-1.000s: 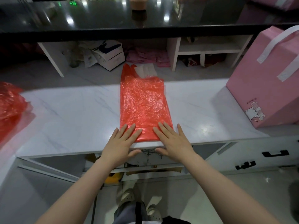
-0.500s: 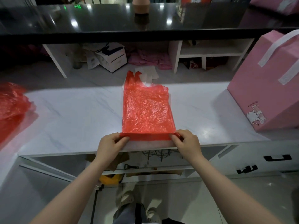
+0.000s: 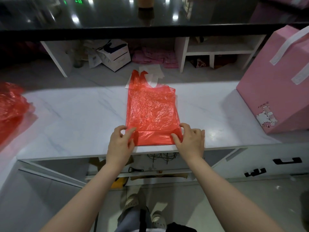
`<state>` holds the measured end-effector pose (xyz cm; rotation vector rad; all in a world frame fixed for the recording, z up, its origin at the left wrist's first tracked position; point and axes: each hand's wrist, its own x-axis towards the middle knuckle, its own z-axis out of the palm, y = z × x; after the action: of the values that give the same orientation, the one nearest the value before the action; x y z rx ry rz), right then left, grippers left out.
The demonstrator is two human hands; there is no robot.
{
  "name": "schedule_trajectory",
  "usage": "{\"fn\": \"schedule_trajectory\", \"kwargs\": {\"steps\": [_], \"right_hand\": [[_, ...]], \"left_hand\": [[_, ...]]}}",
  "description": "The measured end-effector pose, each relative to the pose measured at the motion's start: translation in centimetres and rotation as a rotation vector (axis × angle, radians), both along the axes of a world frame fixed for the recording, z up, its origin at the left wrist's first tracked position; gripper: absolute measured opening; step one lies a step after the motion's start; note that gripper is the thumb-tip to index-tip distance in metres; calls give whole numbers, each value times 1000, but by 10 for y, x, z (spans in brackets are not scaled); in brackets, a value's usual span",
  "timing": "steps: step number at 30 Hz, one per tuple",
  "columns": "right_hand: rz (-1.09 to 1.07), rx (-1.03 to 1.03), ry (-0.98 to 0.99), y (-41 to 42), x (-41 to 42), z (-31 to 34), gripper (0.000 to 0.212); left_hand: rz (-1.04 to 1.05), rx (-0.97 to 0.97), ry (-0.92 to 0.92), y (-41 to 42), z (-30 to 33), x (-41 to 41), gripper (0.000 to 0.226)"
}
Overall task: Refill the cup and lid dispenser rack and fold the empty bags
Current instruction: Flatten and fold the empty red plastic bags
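Note:
A flattened red plastic bag (image 3: 151,111) lies lengthwise on the white marble counter (image 3: 75,118), its handles pointing away from me. Its near end is folded over into a short band along the counter's front edge. My left hand (image 3: 119,142) pinches the left corner of that fold between thumb and fingers. My right hand (image 3: 189,139) pinches the right corner the same way. No cup or lid rack shows in this view.
A second crumpled red bag (image 3: 11,108) sits at the counter's left end. A large pink gift bag (image 3: 277,84) leans at the right. Behind are a black glossy shelf (image 3: 150,15), white cubbies with a white box (image 3: 115,54), and white paper (image 3: 153,72) under the bag's handles.
Both hands went from pressing flat on the bag's near end to pinching its corners, and they have turned that edge over away from me into a fold.

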<state>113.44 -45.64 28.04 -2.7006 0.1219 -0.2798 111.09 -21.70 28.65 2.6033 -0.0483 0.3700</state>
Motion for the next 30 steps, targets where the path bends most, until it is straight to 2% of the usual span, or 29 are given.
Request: {"fn": "schedule_trajectory", "kwargs": {"steps": [2, 3, 5, 8, 10, 12, 14, 17, 21, 24, 28, 30], "right_hand": [[37, -36, 1, 1, 0, -1, 45], [58, -23, -5, 2, 0, -1, 43], [117, -25, -30, 3, -3, -3, 44], [402, -248, -129, -5, -8, -4, 43], [572, -384, -51, -16, -10, -2, 54], [623, -408, 74, -25, -11, -3, 68], [604, -348, 123, -30, -9, -7, 73], [563, -176, 76, -31, -12, -5, 77], [521, -53, 37, -40, -19, -6, 72], [453, 93, 53, -41, -18, -2, 59], [367, 271, -2, -40, -19, 5, 19], [280, 364, 4, -39, -20, 7, 10]], "left_hand": [[-143, 196, -62, 1, -4, 0, 49], [-218, 247, -28, 2, -4, 1, 55], [-303, 226, 140, 7, -3, 4, 62], [-343, 179, 263, 17, -6, 9, 52], [-373, 218, 270, 20, -6, 8, 55], [-385, 256, 272, 20, -7, 7, 64], [-384, 253, 254, 20, -7, 7, 70], [-396, 265, 242, 22, -6, 4, 77], [-391, 181, 198, 30, -7, -4, 72], [-332, 7, 227, 32, -1, -6, 64], [-275, -188, 252, 32, 6, -5, 43], [-192, -324, 266, 32, 8, -6, 33]]}}
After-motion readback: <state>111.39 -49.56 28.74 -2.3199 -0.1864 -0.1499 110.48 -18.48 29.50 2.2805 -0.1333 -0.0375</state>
